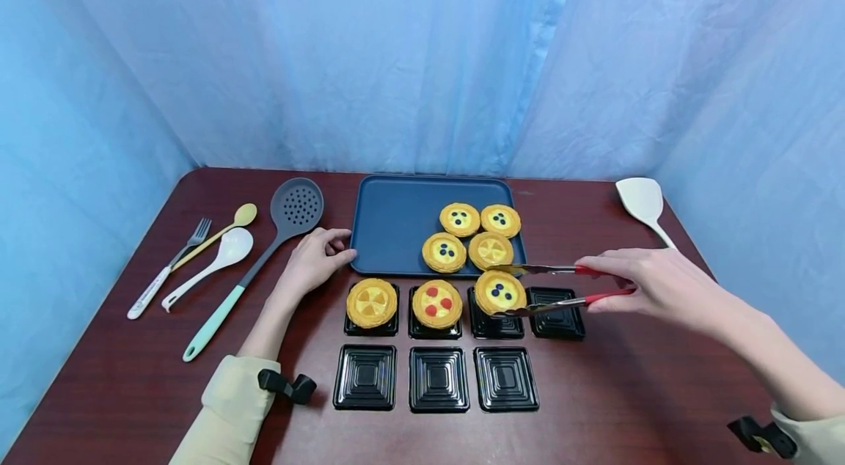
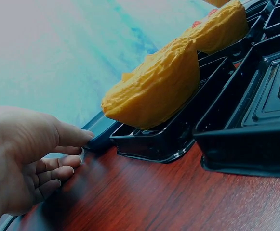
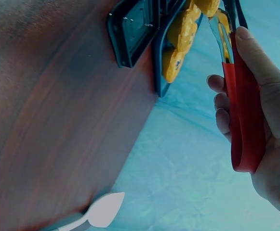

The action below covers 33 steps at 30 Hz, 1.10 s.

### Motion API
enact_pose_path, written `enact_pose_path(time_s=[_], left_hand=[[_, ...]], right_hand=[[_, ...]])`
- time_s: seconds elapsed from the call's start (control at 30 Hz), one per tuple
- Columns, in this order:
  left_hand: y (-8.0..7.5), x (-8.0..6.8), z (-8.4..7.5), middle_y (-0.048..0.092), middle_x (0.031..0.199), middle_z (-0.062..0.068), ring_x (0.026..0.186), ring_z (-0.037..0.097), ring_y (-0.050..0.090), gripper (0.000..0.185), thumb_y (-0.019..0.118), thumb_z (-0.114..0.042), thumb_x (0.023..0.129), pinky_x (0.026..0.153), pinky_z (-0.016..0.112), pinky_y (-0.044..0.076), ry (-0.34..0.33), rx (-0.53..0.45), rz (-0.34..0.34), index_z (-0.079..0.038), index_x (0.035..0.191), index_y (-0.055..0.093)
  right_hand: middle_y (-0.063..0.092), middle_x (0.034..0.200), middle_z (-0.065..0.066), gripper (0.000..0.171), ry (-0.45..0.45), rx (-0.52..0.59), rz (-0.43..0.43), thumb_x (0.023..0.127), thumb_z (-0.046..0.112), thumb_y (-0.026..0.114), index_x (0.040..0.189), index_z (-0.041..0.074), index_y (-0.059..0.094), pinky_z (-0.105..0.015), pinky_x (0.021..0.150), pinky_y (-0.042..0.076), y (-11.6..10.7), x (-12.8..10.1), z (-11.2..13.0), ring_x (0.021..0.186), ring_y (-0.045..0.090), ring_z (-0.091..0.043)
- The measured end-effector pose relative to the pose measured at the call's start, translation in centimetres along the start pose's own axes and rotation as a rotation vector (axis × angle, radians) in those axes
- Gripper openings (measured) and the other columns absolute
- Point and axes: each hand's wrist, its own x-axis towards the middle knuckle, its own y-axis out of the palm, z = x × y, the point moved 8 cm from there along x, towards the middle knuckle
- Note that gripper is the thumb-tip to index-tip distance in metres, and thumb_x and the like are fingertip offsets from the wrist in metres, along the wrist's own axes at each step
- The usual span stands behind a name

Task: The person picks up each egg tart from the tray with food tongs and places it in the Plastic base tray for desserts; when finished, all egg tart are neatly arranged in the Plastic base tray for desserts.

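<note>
1. Lying at the far left of the desk [image 1: 594,230]: fork [image 1: 155,287], yellow spoon [image 1: 243,215], white ladle [image 1: 234,245], all slanted, close together.
2. Next along: skimmer [image 1: 290,223], grey perforated head, mint handle end, near the left arm.
3. Left hand [image 1: 318,257]: relaxed, gripping nothing. Fingertips at left edge of the blue tray [image 1: 396,223]; wrist view puts the thumb tip at the rim, other fingers loosely bent.
4. First column: rear container [image 1: 372,331] carries a wedge-topped tart [image 1: 372,304]; front container [image 1: 364,377] shows its ribbed floor.
5. Second column: rear container [image 1: 436,333] carries a red-dotted tart [image 1: 437,305]; matching container [image 1: 438,379] in front.
6. Blue tray, right half: four tarts [image 1: 444,253] bunched two by two, three blue-dotted, front-right one wedge-topped.
7. Third column: blue-dotted tart [image 1: 500,292] sits between the arms of the tongs [image 1: 548,269], over the third rear container [image 1: 496,329]. Can't tell if it touches down. Ribbed container [image 1: 506,378] in front.
8. Fourth rear container [image 1: 560,324]: partly under the tongs in head view.
9. Right hand [image 1: 650,278]: grasping the tongs by their red handles, thumb one side, fingers the other.
10. Far right: white turner [image 1: 642,199], near the back edge.
</note>
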Motion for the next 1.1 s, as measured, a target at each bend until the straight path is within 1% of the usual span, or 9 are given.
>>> enact_pose_path(time_s=[0.17, 0.3, 0.4, 0.43, 0.67, 0.9, 1.1], left_hand=[[0.1, 0.0, 0.0, 0.063, 0.116, 0.012, 0.097, 0.024, 0.057, 0.049, 0.067, -0.03, 0.1, 0.091, 0.046, 0.042, 0.0, 0.001, 0.007, -0.01, 0.143, 0.06], [0.1, 0.0, 0.0, 0.063, 0.116, 0.011, 0.097, 0.025, 0.057, 0.048, 0.067, -0.031, 0.1, 0.092, 0.045, 0.042, -0.002, -0.002, 0.005, -0.01, 0.143, 0.06], [0.1, 0.0, -0.1, 0.063, 0.115, 0.011, 0.097, 0.025, 0.056, 0.049, 0.067, -0.031, 0.099, 0.092, 0.045, 0.042, -0.006, -0.004, 0.004, -0.011, 0.143, 0.061], [0.1, 0.0, -0.1, 0.063, 0.115, 0.011, 0.097, 0.025, 0.056, 0.049, 0.067, -0.031, 0.1, 0.091, 0.045, 0.042, -0.005, -0.001, 0.005, -0.01, 0.143, 0.061], [0.0, -0.1, -0.1, 0.063, 0.116, 0.011, 0.098, 0.025, 0.056, 0.049, 0.067, -0.032, 0.1, 0.091, 0.044, 0.041, -0.012, -0.002, 0.012, -0.011, 0.143, 0.06], [0.0, -0.1, 0.0, 0.063, 0.116, 0.012, 0.097, 0.025, 0.056, 0.048, 0.067, -0.03, 0.1, 0.092, 0.046, 0.042, -0.005, -0.005, 0.007, -0.01, 0.143, 0.06], [-0.1, -0.1, -0.1, 0.063, 0.116, 0.013, 0.097, 0.025, 0.057, 0.048, 0.067, -0.03, 0.1, 0.092, 0.047, 0.042, 0.002, -0.003, 0.005, -0.009, 0.143, 0.06]], right_hand=[[0.075, 0.109, 0.015, 0.057, -0.018, 0.0, -0.005, 0.071, 0.046, 0.092, 0.122, 0.03, 0.075, -0.023, 0.065, 0.049, 0.7, -0.2, 0.1, 0.08, 0.06, 0.007], [0.075, 0.108, 0.016, 0.056, -0.027, 0.008, -0.01, 0.07, 0.045, 0.092, 0.121, 0.029, 0.075, -0.021, 0.063, 0.049, 1.2, -0.4, 0.2, 0.08, 0.063, 0.004], [0.075, 0.107, 0.015, 0.055, -0.023, 0.01, -0.003, 0.072, 0.047, 0.091, 0.121, 0.029, 0.075, -0.021, 0.063, 0.049, 1.5, -0.4, 0.2, 0.081, 0.066, 0.0], [0.075, 0.107, 0.015, 0.054, -0.02, 0.012, 0.002, 0.072, 0.048, 0.09, 0.121, 0.029, 0.075, -0.021, 0.062, 0.048, 1.7, -0.4, 0.2, 0.08, 0.065, 0.0], [0.076, 0.108, 0.013, 0.055, -0.014, -0.013, 0.015, 0.075, 0.053, 0.087, 0.122, 0.028, 0.075, -0.024, 0.064, 0.05, 2.2, -0.5, 0.1, 0.086, 0.069, -0.005], [0.076, 0.107, 0.011, 0.054, -0.008, -0.033, 0.021, 0.076, 0.054, 0.086, 0.121, 0.028, 0.075, -0.023, 0.061, 0.046, 2.5, -0.4, 0.0, 0.084, 0.068, -0.005], [0.076, 0.106, 0.011, 0.053, -0.012, -0.038, 0.021, 0.075, 0.054, 0.086, 0.12, 0.026, 0.076, -0.023, 0.061, 0.047, 2.6, -0.3, 0.1, 0.083, 0.068, -0.005]])
